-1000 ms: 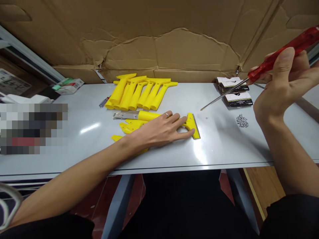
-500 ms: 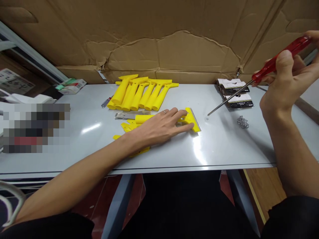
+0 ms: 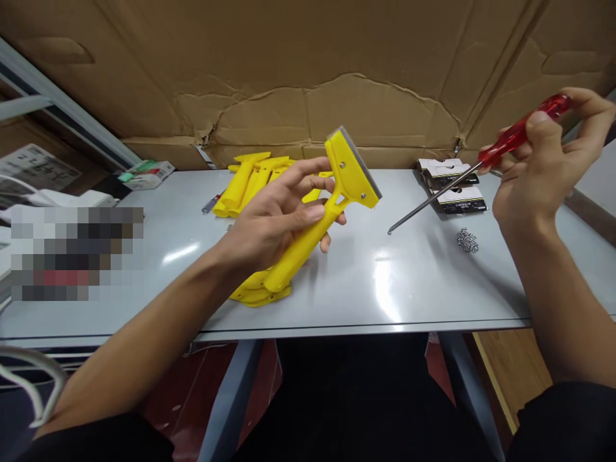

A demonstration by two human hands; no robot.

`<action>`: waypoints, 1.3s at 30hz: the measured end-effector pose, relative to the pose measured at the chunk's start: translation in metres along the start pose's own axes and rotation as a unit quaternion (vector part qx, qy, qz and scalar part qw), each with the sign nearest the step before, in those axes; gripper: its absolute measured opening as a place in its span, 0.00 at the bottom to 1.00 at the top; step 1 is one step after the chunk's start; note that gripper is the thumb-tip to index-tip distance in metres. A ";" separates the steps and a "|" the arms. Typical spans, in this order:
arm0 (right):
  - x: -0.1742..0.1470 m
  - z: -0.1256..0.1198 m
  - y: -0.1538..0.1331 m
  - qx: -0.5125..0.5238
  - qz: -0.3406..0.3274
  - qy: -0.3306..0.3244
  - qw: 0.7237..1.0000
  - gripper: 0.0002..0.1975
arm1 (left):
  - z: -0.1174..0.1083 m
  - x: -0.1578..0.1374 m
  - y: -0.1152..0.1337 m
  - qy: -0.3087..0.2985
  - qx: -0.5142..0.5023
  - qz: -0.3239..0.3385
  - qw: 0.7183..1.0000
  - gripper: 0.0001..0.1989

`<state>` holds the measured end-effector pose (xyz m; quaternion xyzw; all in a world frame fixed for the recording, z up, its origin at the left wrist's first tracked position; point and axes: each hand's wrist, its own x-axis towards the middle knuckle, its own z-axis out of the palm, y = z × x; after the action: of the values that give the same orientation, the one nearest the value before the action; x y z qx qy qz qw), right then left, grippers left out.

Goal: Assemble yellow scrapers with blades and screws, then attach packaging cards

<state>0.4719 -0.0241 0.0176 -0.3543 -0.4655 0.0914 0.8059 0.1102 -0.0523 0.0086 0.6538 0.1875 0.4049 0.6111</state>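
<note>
My left hand point(image 3: 283, 215) is closed round the handle of a yellow scraper point(image 3: 308, 247), held raised and tilted above the table. A metal blade point(image 3: 360, 162) runs along the scraper's head, where two screws show. In my right hand point(image 3: 543, 151) is a red-handled screwdriver point(image 3: 505, 141), its shaft slanting down to the left with the tip off to the right of the scraper. Behind my left hand lie several yellow handles point(image 3: 245, 183) side by side, partly hidden. Flat yellow pieces point(image 3: 257, 292) rest under the held scraper near the table's front edge.
A pile of small screws point(image 3: 466, 240) sits on the white table point(image 3: 433, 289) at the right. Black-and-white packets point(image 3: 459, 199) stand behind it. A small knife-like tool point(image 3: 210, 204) and a small box point(image 3: 149, 174) lie left. Cardboard point(image 3: 308, 51) walls the back.
My left hand has lifted the scraper off the table and tipped its head up. The screwdriver has shifted slightly left and down; a small screw near its tip no longer shows on the table.
</note>
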 end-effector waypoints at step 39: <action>-0.029 0.018 0.004 0.102 0.117 -0.033 0.987 0.31 | 0.046 -0.007 -0.019 0.030 -0.005 -0.194 0.980 0.19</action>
<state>0.4418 -0.0257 0.0007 -0.3192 -0.4351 0.2434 0.8059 0.1459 -0.0839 -0.0080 0.5895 0.3274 0.2987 0.6754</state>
